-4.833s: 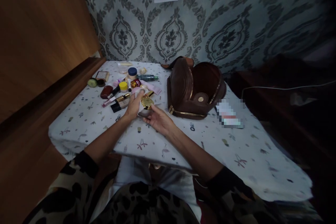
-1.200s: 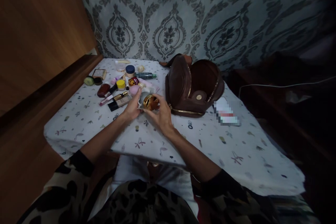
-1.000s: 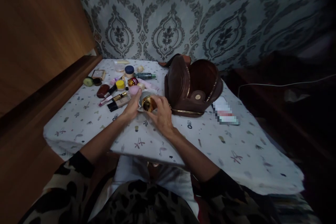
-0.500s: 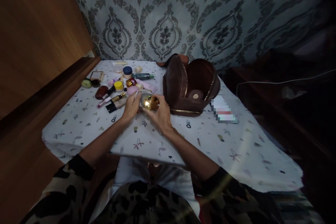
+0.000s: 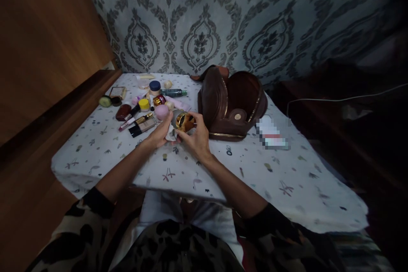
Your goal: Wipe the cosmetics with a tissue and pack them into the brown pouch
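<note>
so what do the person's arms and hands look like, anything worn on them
The sleeves have dark blotches on a pale ground, animal-print style, ending in plain black cuffs near the elbows. Left hand and right hand are ungloved.

Your clear way is the near strip of the patterned tablecloth [image 5: 204, 174], since scattered cosmetics [image 5: 144, 104] crowd the left and the open brown handbag [image 5: 231, 106] blocks the far middle.
</note>
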The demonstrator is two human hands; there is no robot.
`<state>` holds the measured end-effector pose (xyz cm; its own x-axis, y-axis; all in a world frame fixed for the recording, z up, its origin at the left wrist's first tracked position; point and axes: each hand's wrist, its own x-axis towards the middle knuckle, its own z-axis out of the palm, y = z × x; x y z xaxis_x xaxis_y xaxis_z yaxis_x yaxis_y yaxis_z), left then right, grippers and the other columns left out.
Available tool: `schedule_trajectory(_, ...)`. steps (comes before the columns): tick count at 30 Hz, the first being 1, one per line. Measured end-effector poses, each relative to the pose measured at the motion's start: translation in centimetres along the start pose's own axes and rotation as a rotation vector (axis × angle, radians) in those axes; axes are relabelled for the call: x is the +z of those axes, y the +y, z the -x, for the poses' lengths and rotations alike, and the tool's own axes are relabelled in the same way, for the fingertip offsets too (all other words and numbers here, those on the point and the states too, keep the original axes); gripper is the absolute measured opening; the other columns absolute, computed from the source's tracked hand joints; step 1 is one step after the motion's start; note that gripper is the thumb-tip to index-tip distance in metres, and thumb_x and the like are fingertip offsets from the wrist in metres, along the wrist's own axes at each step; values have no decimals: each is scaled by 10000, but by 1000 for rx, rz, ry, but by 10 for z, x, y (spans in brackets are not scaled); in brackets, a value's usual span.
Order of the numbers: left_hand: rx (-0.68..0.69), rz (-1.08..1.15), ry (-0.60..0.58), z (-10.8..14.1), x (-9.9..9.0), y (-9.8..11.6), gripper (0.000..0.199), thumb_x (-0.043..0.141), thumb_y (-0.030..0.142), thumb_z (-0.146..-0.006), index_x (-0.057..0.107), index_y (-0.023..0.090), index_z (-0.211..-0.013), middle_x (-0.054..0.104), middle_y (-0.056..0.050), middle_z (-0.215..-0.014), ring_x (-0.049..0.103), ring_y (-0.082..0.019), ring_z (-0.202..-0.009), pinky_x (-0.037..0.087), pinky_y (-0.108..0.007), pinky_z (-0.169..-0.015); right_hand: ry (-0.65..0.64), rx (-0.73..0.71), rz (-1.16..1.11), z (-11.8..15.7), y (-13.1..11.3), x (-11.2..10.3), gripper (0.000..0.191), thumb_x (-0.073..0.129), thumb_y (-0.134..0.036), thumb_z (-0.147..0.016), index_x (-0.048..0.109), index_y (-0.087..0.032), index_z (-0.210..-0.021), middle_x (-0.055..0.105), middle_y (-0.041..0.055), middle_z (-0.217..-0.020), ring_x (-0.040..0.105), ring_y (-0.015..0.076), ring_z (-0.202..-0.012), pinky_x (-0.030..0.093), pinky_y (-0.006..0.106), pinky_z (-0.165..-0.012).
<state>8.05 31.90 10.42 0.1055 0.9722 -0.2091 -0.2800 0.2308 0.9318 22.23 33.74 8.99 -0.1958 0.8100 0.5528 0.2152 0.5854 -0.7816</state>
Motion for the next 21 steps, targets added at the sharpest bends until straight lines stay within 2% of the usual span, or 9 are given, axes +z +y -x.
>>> schedule_trajectory(2, 14, -28, 58, -1, 1, -2, 682, 392, 750, -851, 674, 143, -983, 622, -42, -530, 559, -155, -405, 376, -234, -367, 17, -1, 29, 0, 0, 0, 545, 742, -376, -710, 524, -214, -1182, 620, 83, -1154, 588, 262, -1040, 481, 421, -900)
schedule_trajectory(6, 154, -161, 282, -2, -4, -1, 609, 475, 725, -832, 664, 156, -935, 647, -36, -625, 568, -157, -492, 448, -270, -477, 78, 91, -36, -1, 5, 2, 548, 747, -394, -696, 504, -202, -1148, 625, 72, -1097, 599, 231, -965, 492, 383, -849)
schedule_trajectory(9, 282, -340, 427, -4, -16, 7, 581, 491, 708, -832, 658, 152, -843, 641, -30, -646, 606, -186, -629, 481, -287, -609, 114, 207, -105, -3, 12, 4, 567, 757, -431, -682, 486, -202, -1124, 625, 43, -994, 594, 200, -867, 493, 356, -793)
schedule_trajectory(12, 380, -501, 523, -5, -31, 15, 564, 462, 670, -869, 650, 149, -764, 646, -45, -685, 614, -215, -761, 472, -297, -735, 121, 246, -144, -4, 16, 5, 570, 763, -435, -676, 483, -202, -1113, 614, 25, -930, 579, 183, -824, 484, 341, -771)
schedule_trajectory(15, 437, -603, 607, -5, -40, 17, 523, 507, 618, -872, 608, 159, -642, 601, -36, -637, 586, -211, -741, 449, -286, -731, 116, 236, -172, -4, 14, 5, 559, 759, -439, -684, 481, -209, -1111, 603, 18, -908, 568, 176, -812, 480, 332, -764)
schedule_trajectory(18, 447, -473, 627, -8, -42, 15, 462, 600, 561, -841, 590, 163, -606, 557, -7, -581, 564, -180, -678, 444, -256, -673, 111, 237, -225, -3, 7, 4, 544, 748, -441, -693, 476, -214, -1105, 599, 22, -913, 568, 175, -822, 481, 321, -748)
schedule_trajectory(21, 388, -91, 542, -14, -40, 12, 350, 641, 497, -835, 649, 154, -763, 622, 1, -643, 606, -160, -669, 478, -238, -659, 100, 245, -290, -2, -2, 2, 525, 743, -436, -692, 470, -219, -1085, 602, 30, -946, 574, 175, -847, 483, 305, -729)
